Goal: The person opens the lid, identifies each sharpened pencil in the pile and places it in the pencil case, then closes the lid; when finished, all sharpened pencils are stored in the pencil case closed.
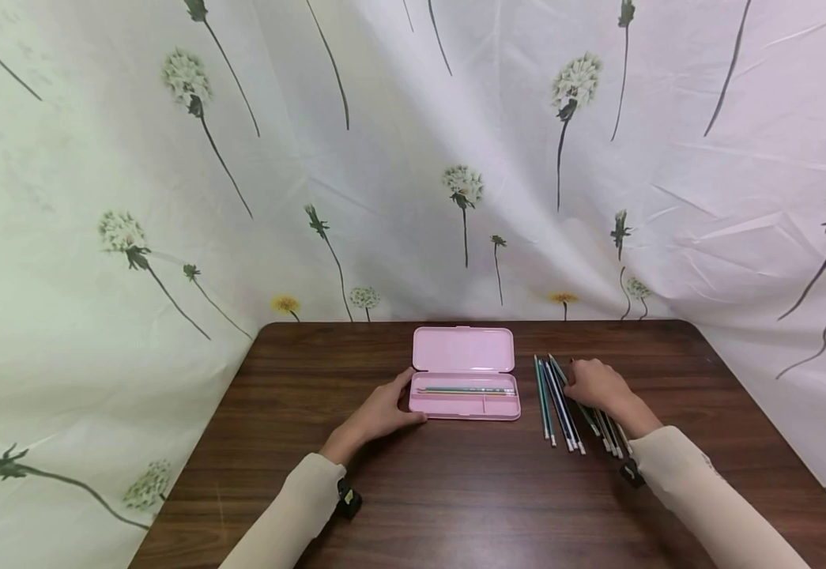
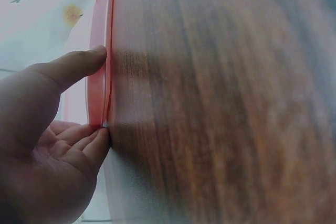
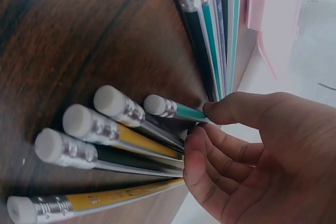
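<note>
A pink pencil case [image 1: 462, 350] lies with its lid raised, and a few pencils [image 1: 465, 390] rest in its long rear compartment. My left hand [image 1: 380, 408] holds the case's left end, thumb at the front corner and fingers along the side. To the right of the case, several eraser-tipped pencils [image 1: 562, 407] lie loosely fanned on the table. My right hand [image 1: 601, 385] is over their far ends. In the right wrist view its thumb and fingertips pinch a green pencil [image 3: 186, 111]; the yellow and dark pencils [image 3: 121, 132] spread out beside it.
The dark wooden table [image 1: 455, 490] has rounded far corners. Behind it hangs a white cloth [image 1: 384, 174] printed with dandelions. Two smaller front compartments in the case are parted by a divider [image 1: 484, 405].
</note>
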The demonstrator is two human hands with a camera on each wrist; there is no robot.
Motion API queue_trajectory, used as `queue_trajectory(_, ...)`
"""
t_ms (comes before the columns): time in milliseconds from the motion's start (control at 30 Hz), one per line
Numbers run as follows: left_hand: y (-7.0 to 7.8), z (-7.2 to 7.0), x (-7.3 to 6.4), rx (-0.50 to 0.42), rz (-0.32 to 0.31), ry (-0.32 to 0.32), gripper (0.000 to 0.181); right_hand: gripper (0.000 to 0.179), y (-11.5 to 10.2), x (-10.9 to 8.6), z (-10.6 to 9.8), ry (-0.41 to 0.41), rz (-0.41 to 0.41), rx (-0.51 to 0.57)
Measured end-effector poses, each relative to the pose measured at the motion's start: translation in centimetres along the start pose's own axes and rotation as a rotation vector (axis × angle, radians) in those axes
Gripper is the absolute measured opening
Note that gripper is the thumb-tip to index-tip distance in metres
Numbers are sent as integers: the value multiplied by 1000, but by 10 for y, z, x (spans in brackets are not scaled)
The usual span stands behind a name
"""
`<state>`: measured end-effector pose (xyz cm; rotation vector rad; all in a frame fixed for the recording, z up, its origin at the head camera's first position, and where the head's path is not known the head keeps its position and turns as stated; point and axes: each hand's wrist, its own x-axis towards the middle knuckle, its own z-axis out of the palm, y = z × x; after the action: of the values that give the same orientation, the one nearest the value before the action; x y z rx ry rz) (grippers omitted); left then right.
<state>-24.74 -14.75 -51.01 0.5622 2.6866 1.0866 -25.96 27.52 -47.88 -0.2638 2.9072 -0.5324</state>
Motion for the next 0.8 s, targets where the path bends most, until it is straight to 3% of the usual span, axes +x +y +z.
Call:
queue_trajectory(367,1,0,0,1,5,4,95,19,-1,1,0,43,21,13)
queue_trajectory(567,2,-1,-1,-7,6,5,95,17,-7,4,-2,104,-14,23)
queue_trajectory(800,1,-1,-1,37,54,20,94,17,-22,7,-9,127,-57,14)
